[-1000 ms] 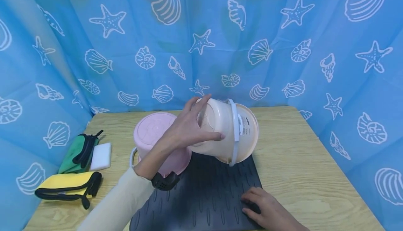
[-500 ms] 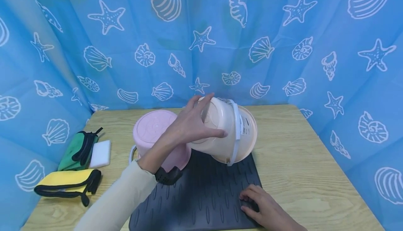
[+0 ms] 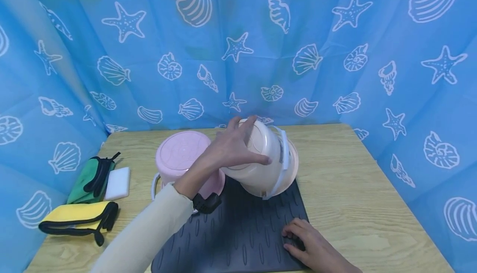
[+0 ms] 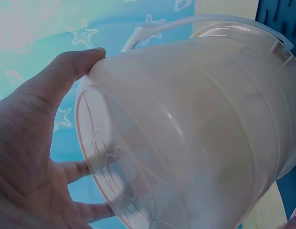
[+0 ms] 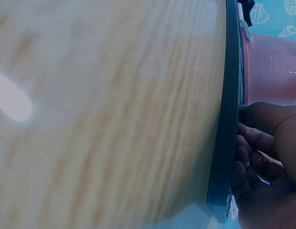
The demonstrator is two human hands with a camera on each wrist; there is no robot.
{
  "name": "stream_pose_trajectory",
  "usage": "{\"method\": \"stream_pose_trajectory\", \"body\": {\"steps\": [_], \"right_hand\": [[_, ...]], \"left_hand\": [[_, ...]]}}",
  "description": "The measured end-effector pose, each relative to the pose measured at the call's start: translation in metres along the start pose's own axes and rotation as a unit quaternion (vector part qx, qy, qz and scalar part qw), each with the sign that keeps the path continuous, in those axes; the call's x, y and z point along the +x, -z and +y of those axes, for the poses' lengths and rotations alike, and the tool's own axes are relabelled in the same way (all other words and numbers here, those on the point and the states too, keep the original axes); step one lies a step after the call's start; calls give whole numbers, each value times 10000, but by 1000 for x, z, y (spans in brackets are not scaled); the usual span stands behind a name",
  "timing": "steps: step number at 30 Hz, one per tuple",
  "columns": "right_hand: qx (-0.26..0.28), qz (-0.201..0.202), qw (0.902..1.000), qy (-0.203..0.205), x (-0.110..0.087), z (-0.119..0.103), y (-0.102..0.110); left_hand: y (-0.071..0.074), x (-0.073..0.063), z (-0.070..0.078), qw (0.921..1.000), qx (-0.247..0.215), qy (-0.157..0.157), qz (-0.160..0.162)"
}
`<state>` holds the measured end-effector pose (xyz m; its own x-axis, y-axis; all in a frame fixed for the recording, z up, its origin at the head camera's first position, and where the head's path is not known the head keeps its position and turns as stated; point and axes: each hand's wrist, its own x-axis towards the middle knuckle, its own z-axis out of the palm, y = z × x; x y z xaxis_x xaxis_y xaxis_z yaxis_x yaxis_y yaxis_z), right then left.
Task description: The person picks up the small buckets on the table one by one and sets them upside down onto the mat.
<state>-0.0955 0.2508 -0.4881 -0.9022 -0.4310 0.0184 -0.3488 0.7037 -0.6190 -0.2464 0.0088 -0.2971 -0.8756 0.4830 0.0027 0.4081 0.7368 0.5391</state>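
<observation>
In the head view my left hand [image 3: 234,151] grips a cream bucket [image 3: 261,178] by its bottom end, thumb and fingers spread across the base. The bucket leans on its side, bottom towards the upper left and rim towards the lower right, over the back of the black mat [image 3: 238,227]. Its pale handle [image 3: 285,153] lies around the body. The left wrist view shows the thumb on the side wall of the bucket [image 4: 200,119]. My right hand [image 3: 311,244] rests loosely curled at the mat's front right, holding nothing visible.
A pink bucket [image 3: 182,149] stands upside down left of the cream one, partly behind my left arm. A green cloth item [image 3: 87,182], a white block [image 3: 117,183] and a yellow folded cloth [image 3: 76,217] lie at the left. A blue curtain [image 3: 238,25] hangs behind the wooden table [image 3: 357,182].
The cream bucket has tipped, its rim swinging down and left, and its label has turned mostly out of sight. My left hand shifts slightly with it. The right hand stays nearly in place.
</observation>
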Motion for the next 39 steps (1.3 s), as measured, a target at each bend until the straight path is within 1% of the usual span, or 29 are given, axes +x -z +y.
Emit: {"method": "stream_pose_trajectory", "body": {"steps": [5,10,15,23,28,35,39], "right_hand": [[43,-112,9999,-114,2,-1,0],[55,-115,9999,-86,2,-1,1],[18,-84,9999,-70,2,0,1],[89,-134,9997,-190,3,1,0],[148,-115,9996,-223,3,0,-2],[135,-108,9996,-221,2,0,-3],[98,-51,9997,-208,2,0,-3]], "left_hand": [[-4,6,-2,10000,40,-1,-44],[-6,9,-3,9998,9,151,-143],[-6,12,-4,9995,56,257,-159],[-8,16,4,9977,365,485,-306],[-10,18,7,9961,592,522,-393],[-10,21,10,9916,912,628,-673],[-12,24,12,9907,1032,585,-673]]}}
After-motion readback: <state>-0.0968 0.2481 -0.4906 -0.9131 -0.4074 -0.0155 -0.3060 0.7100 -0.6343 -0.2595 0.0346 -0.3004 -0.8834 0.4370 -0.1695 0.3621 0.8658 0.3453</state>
